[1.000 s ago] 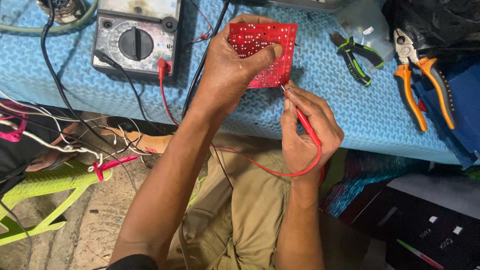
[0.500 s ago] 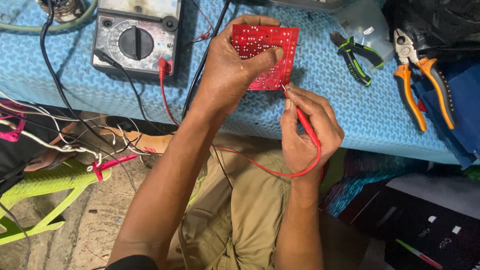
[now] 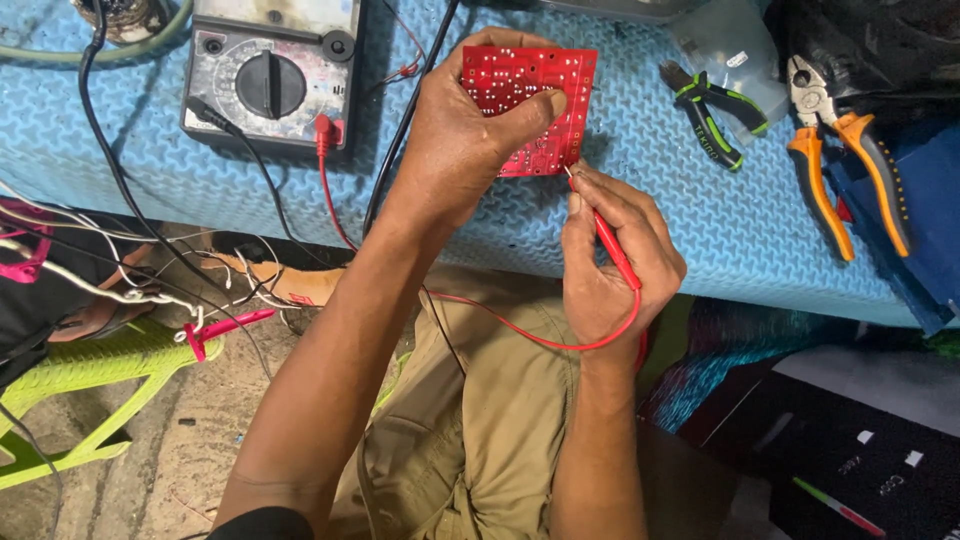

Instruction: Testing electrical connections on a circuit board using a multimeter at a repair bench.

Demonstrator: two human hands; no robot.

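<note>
The left hand (image 3: 470,130) gripped a square red circuit board (image 3: 535,100) above the blue table (image 3: 700,230). The right hand (image 3: 615,260) pinched a thin red probe (image 3: 610,245), its tip touching the board's lower edge.

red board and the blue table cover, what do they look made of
The red circuit board in the left hand looks like rigid laminate with a glossy red coating: flat, thin, straight-edged, dotted with pale solder points. The blue table cover looks like soft foam or rubbery matting, matte with a repeating wavy embossed texture; which of the two cannot be told.
</note>
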